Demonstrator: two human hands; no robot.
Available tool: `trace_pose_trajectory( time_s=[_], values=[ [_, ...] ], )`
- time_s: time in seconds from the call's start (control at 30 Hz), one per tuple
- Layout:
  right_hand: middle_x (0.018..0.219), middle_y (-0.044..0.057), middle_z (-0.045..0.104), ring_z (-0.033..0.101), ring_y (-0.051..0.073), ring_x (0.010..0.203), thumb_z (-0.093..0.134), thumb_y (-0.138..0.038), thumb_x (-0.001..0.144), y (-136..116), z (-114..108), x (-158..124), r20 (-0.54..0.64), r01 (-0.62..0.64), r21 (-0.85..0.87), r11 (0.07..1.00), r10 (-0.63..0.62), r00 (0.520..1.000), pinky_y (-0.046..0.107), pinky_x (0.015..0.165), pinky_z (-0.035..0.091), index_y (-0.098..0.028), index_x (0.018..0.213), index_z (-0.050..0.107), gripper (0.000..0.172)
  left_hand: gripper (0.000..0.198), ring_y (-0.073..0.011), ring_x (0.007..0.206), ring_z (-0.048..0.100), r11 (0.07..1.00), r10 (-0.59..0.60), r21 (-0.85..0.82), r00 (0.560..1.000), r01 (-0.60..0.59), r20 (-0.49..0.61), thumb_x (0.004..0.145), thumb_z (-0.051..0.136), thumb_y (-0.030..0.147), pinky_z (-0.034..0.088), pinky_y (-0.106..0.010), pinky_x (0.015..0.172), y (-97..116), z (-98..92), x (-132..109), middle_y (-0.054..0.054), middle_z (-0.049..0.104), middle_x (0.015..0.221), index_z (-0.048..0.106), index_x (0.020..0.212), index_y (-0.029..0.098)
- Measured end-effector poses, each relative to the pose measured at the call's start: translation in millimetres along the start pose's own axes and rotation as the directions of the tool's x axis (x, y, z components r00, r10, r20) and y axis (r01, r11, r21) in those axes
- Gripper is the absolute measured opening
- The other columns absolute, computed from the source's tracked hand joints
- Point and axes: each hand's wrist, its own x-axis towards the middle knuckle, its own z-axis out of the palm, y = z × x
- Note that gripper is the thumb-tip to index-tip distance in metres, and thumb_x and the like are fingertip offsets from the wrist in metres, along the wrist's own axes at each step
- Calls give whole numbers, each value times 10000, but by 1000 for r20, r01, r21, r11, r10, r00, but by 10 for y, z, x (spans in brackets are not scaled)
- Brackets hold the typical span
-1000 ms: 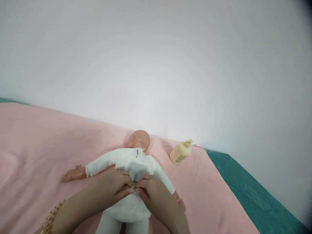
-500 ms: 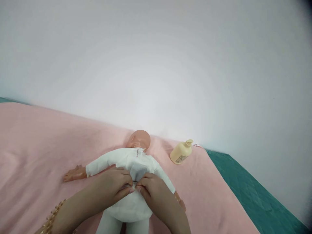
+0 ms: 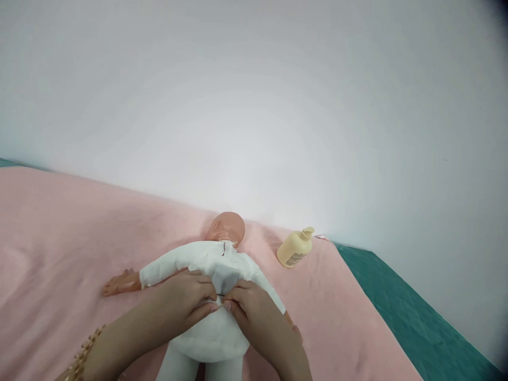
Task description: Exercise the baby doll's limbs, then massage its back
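A baby doll (image 3: pixel 206 264) in a white cloth body lies on its back on a pink blanket (image 3: pixel 59 238), head toward the wall, one arm stretched out to the left. My left hand (image 3: pixel 186 299) and my right hand (image 3: pixel 254 309) rest on the doll's belly, fingertips meeting at the middle. Both pinch the white fabric there, fingers pressed together. A beaded bracelet shows on my left wrist.
A cream lotion bottle (image 3: pixel 296 247) lies on its side on the blanket, right of the doll's head. A teal cover (image 3: pixel 408 317) shows past the blanket's right edge. A plain white wall stands right behind.
Both hands have crept slightly up the doll's belly, still pinching the fabric. The doll and bottle have not moved.
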Motion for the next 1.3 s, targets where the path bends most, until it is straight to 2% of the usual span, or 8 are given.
trace_pose_trajectory(
  time_s=[0.2,0.47,0.7,0.9,1.07,1.3],
  values=[
    [996,4,695,619,181,973,508,-96,929,4,26,4,5,-7,-1,1000,7,1000,293,842,424,-217,812,705,259,190,-237,919,655,998,-54,11,998,54,26,874,549,256,400,-346,922,2,9,13,-35,749,926,732,855,210],
    [948,5,695,617,177,920,517,-94,903,43,69,53,-24,35,8,999,-35,999,299,815,431,-211,740,663,248,194,-248,891,667,999,-20,44,1000,20,11,864,545,228,443,-335,868,16,15,18,-53,756,903,736,833,208],
    [966,6,699,621,173,937,514,-101,916,38,61,38,-29,30,11,999,-29,999,287,827,424,-213,780,686,246,187,-260,939,661,998,-63,30,997,62,32,871,551,253,423,-359,937,70,-15,14,-26,748,928,734,847,225],
    [980,3,691,628,174,956,503,-96,931,-21,-11,6,-12,9,6,1000,-9,1000,271,802,424,-217,823,695,252,282,-266,944,651,1000,-16,6,1000,16,20,917,475,299,422,-381,939,73,-40,15,-55,732,946,741,894,208],
    [968,4,688,624,175,943,524,-93,935,-12,-9,13,-36,12,4,1000,-12,999,270,794,429,-213,850,698,228,262,-267,920,646,999,4,50,1000,-4,-5,915,488,265,446,-357,854,92,-47,29,-65,726,924,740,877,203],
    [988,10,682,619,188,961,533,-98,938,13,9,43,-37,29,20,999,-28,999,293,831,451,-221,884,708,221,239,-243,907,637,994,72,82,996,-67,-55,953,487,244,469,-361,842,22,-2,16,-48,706,929,719,906,212]
  ],
)
